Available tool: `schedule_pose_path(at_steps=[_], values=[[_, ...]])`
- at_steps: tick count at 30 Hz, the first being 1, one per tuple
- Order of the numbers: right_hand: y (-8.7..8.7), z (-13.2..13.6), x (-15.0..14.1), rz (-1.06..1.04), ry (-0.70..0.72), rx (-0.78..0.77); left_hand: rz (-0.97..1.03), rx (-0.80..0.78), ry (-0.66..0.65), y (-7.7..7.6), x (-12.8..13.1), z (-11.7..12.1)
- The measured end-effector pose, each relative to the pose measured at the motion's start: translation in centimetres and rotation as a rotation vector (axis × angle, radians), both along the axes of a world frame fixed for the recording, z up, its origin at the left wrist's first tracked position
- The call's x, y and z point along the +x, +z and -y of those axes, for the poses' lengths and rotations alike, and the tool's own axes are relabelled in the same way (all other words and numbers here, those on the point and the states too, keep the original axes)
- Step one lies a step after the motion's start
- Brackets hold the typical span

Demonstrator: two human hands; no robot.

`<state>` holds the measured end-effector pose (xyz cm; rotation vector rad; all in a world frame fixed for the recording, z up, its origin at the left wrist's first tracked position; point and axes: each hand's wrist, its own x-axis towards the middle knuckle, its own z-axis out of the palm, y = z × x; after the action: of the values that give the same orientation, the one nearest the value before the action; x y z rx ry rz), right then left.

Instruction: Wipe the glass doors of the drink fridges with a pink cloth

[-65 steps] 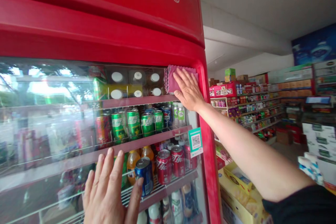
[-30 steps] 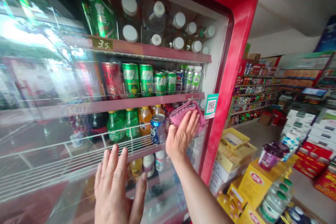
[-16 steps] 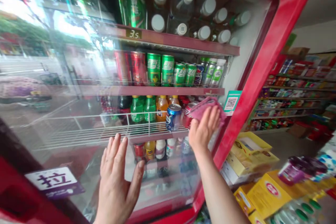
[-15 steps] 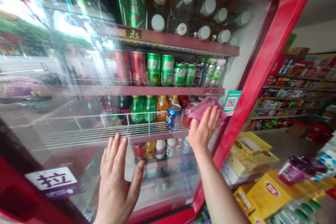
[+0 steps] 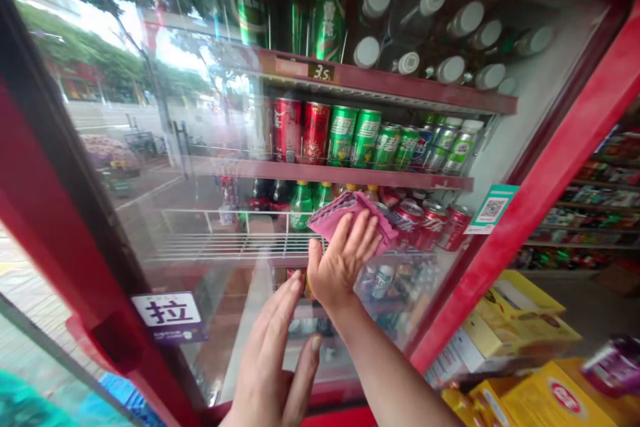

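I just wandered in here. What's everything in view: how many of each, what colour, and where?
Cooler: one, red, across the view
Glass: one pane, clear, cooler's front
Cloth: one, pink, against the glass
Caps: about ten, white, top shelf
Tall cans: two, red, second shelf
Green cans: four, green, second shelf
Short cans: three, red, third shelf
Bottles: at least two, green, third shelf
Sign: one, white and purple, lower left
QR sticker: one, teal and white, right
Boxes: several, yellow, lower right
Tub: one, purple, right edge
Goods: many, mixed colours, blurred, far right
Left fingers: one set, bare, below the cloth
Right fingers: one set, bare, on the cloth
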<state>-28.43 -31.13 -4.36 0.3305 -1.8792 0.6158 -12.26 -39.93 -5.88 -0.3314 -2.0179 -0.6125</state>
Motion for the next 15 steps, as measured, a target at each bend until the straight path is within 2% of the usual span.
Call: schedule_pose_path(at_steps=[2, 5, 8, 10, 13, 15], values=[[0.4, 0.8, 0.8, 0.009, 0.095, 0.006, -0.046, -0.002, -0.058, 2.2, -1.0, -0.8], [0.9, -0.5, 1.3, -0.026, 0.314, 0.006, 0.033, 0.026, -0.067, 4.6, -3.6, -2.1], [1.1, -3.9, 1.8, -0.049, 0.594, -0.063, 0.055, 0.069, -0.007, 5.4, -6.9, -3.6], [0.9, -6.5, 2.5, -0.04, 0.709, -0.215, 0.001, 0.077, 0.067, 5.5, -9.0, -5.0], [-0.4, -10.3, 4.6, 0.026, 0.675, -0.429, -0.064, 0.0, 0.21, 5.6, -12.0, -7.1], [-2.5, -12.6, 6.1, 0.086, 0.636, -0.439, -0.109, -0.106, 0.312, 5.7, -13.8, -8.2]])
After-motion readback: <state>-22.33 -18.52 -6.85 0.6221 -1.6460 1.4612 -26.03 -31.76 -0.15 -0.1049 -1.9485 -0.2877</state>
